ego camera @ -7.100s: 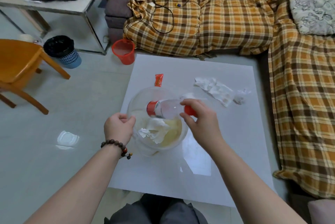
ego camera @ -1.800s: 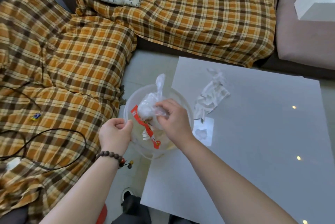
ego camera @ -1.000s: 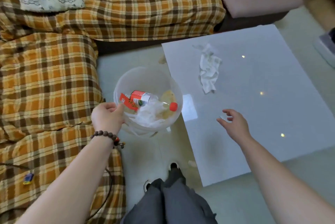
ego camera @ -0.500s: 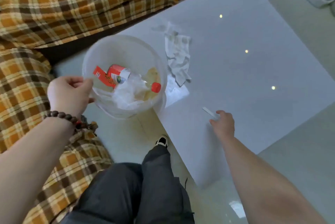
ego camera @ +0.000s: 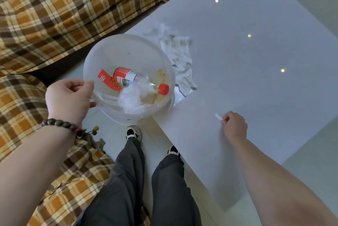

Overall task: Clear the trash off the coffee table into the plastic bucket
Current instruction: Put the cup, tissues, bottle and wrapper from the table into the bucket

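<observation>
My left hand [ego camera: 68,98] grips the rim of the translucent plastic bucket [ego camera: 128,50], held just off the table's left edge. Inside lie a clear bottle with a red cap [ego camera: 163,89], a red wrapper [ego camera: 107,80] and crumpled white plastic [ego camera: 134,96]. My right hand [ego camera: 235,125] rests on the white coffee table [ego camera: 256,52] with its fingertips pinched on a small white paper scrap [ego camera: 218,116]. A crumpled white tissue [ego camera: 180,55] lies on the table beside the bucket, partly hidden by its rim.
A sofa under an orange plaid blanket [ego camera: 64,6] runs along the left and top. My legs in dark trousers [ego camera: 131,180] stand between the sofa and the table's near edge. Pale floor [ego camera: 314,167] shows at the right.
The bottle, wrapper and plastic went into the bucket. My right hand moved out over the table, came down on the small paper scrap and pinched it. The view swung round the table.
</observation>
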`<state>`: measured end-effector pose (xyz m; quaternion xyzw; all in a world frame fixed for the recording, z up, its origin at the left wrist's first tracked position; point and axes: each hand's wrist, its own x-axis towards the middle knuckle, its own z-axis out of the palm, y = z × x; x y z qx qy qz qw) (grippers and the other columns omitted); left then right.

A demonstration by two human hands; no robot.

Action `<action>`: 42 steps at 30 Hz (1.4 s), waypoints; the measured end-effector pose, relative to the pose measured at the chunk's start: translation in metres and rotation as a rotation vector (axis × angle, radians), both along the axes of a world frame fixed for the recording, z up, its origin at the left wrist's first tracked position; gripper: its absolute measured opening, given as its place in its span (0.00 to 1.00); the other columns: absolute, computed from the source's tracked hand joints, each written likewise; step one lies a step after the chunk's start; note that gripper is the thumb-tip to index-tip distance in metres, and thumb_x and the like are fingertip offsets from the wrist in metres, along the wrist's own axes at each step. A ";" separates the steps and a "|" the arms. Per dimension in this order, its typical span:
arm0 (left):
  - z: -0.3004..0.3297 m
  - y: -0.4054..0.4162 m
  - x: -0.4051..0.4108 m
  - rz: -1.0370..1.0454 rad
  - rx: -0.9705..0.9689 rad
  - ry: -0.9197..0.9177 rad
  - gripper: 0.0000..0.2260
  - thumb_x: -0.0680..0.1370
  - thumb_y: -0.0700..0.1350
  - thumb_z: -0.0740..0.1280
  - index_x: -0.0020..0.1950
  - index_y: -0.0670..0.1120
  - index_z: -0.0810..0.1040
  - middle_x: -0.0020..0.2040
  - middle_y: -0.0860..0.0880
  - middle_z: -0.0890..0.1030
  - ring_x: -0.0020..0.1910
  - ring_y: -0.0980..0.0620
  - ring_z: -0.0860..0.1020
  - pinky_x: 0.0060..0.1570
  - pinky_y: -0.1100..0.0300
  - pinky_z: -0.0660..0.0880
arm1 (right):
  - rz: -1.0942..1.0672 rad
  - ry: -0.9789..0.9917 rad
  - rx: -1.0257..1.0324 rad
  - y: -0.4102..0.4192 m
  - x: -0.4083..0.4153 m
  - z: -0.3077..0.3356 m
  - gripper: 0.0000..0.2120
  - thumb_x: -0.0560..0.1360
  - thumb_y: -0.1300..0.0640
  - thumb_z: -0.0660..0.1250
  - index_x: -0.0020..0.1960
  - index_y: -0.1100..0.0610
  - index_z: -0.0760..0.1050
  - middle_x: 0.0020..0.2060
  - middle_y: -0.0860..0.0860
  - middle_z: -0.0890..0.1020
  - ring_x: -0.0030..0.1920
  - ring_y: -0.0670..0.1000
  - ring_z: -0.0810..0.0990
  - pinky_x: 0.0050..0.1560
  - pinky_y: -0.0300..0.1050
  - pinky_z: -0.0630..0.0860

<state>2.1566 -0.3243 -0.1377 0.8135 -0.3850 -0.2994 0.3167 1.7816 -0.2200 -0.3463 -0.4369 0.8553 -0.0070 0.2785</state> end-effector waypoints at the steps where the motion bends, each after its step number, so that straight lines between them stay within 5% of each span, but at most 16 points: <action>1: 0.002 -0.004 0.001 -0.011 0.004 0.007 0.05 0.77 0.47 0.69 0.43 0.48 0.79 0.37 0.51 0.79 0.31 0.61 0.81 0.24 0.72 0.74 | -0.040 -0.049 -0.018 -0.004 0.005 0.008 0.02 0.74 0.61 0.66 0.45 0.60 0.76 0.47 0.59 0.80 0.49 0.61 0.76 0.49 0.54 0.73; 5: 0.010 -0.023 0.006 -0.073 0.032 -0.009 0.08 0.77 0.45 0.69 0.49 0.41 0.80 0.38 0.43 0.78 0.34 0.54 0.79 0.27 0.67 0.79 | -0.183 -0.286 -0.316 -0.046 0.054 0.074 0.01 0.72 0.64 0.67 0.42 0.61 0.75 0.43 0.58 0.80 0.44 0.57 0.77 0.42 0.43 0.68; 9: 0.025 -0.041 0.013 -0.115 0.050 -0.006 0.11 0.77 0.45 0.69 0.54 0.39 0.79 0.34 0.47 0.77 0.25 0.61 0.79 0.42 0.52 0.82 | -0.125 -0.584 -0.686 -0.113 0.141 0.174 0.08 0.70 0.62 0.70 0.38 0.52 0.73 0.37 0.47 0.77 0.38 0.44 0.77 0.40 0.33 0.71; 11: 0.031 -0.051 0.018 -0.124 0.065 0.020 0.11 0.76 0.45 0.69 0.55 0.40 0.79 0.32 0.49 0.76 0.25 0.60 0.79 0.46 0.48 0.82 | -0.025 -0.702 -0.723 -0.140 0.188 0.211 0.08 0.69 0.62 0.70 0.38 0.50 0.73 0.36 0.47 0.77 0.36 0.46 0.77 0.38 0.34 0.72; 16: 0.040 -0.082 0.043 -0.162 0.084 0.103 0.10 0.76 0.45 0.70 0.52 0.40 0.79 0.31 0.49 0.76 0.32 0.51 0.80 0.47 0.44 0.82 | 0.169 -0.628 -0.590 -0.188 0.255 0.233 0.08 0.69 0.57 0.72 0.46 0.53 0.76 0.41 0.47 0.76 0.39 0.45 0.74 0.40 0.32 0.68; 21: 0.046 -0.121 0.077 -0.192 0.092 0.090 0.10 0.75 0.47 0.70 0.50 0.41 0.80 0.32 0.50 0.78 0.35 0.49 0.82 0.49 0.44 0.82 | -0.171 -0.467 -0.630 -0.196 0.216 0.201 0.12 0.68 0.55 0.74 0.50 0.51 0.76 0.48 0.50 0.75 0.42 0.46 0.75 0.38 0.25 0.67; 25: 0.043 -0.144 0.087 -0.204 0.079 0.012 0.05 0.75 0.46 0.69 0.44 0.46 0.79 0.39 0.41 0.83 0.41 0.45 0.83 0.50 0.44 0.81 | -0.267 -0.245 -0.297 -0.178 0.161 0.140 0.23 0.70 0.55 0.73 0.63 0.53 0.72 0.60 0.57 0.71 0.60 0.59 0.73 0.55 0.45 0.69; 28: 0.034 -0.156 0.088 -0.170 0.070 -0.003 0.07 0.76 0.46 0.70 0.49 0.43 0.80 0.40 0.40 0.83 0.38 0.49 0.82 0.46 0.47 0.82 | -0.255 -0.173 -0.090 -0.169 0.142 0.096 0.28 0.69 0.55 0.73 0.67 0.53 0.68 0.64 0.58 0.69 0.63 0.62 0.70 0.58 0.51 0.71; 34: 0.011 -0.165 0.094 -0.121 0.039 -0.031 0.04 0.75 0.50 0.71 0.41 0.54 0.79 0.37 0.48 0.82 0.38 0.52 0.83 0.28 0.67 0.78 | -0.159 -0.058 0.055 -0.166 0.138 0.032 0.17 0.73 0.60 0.65 0.61 0.57 0.71 0.58 0.58 0.70 0.57 0.61 0.71 0.49 0.49 0.73; 42: 0.008 -0.168 0.070 -0.114 0.061 -0.068 0.04 0.75 0.48 0.71 0.44 0.48 0.80 0.36 0.48 0.81 0.35 0.54 0.82 0.24 0.70 0.76 | -0.190 -0.156 -0.013 -0.158 0.128 0.031 0.06 0.73 0.63 0.61 0.48 0.60 0.75 0.46 0.58 0.77 0.47 0.59 0.76 0.39 0.44 0.65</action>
